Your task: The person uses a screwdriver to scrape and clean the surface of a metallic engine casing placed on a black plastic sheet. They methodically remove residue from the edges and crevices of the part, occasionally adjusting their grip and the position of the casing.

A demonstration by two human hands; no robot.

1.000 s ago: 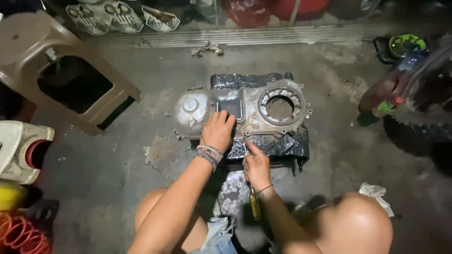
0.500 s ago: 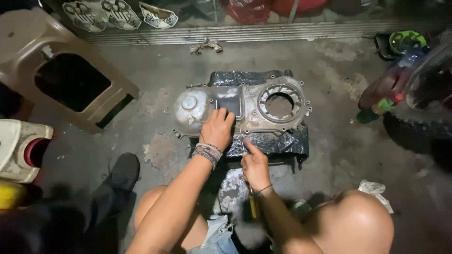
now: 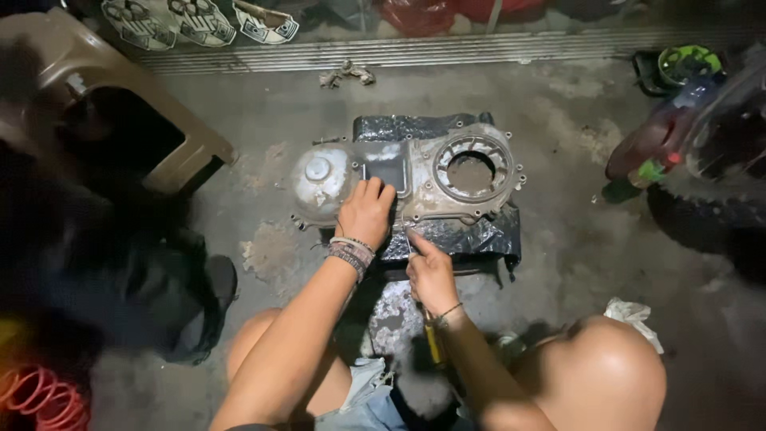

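A grey metal engine cover with a round opening lies on a block wrapped in black plastic. My left hand, with bead bracelets at the wrist, presses down on the cover's middle, fingers at the edge of its rectangular recess. My right hand is closed around a thin metal tool whose tip touches the cover's near edge. A yellow handle shows below my right wrist. My bare knees frame the bottom of the view.
A beige plastic stool stands at the left, partly behind a blurred person in dark clothes with a dark shoe. At the right are a motorcycle wheel and a green-lidded container. A red coil sits bottom left.
A person in dark clothes has moved further into view at the left, covering more of the floor. My hands have stayed on the cover.
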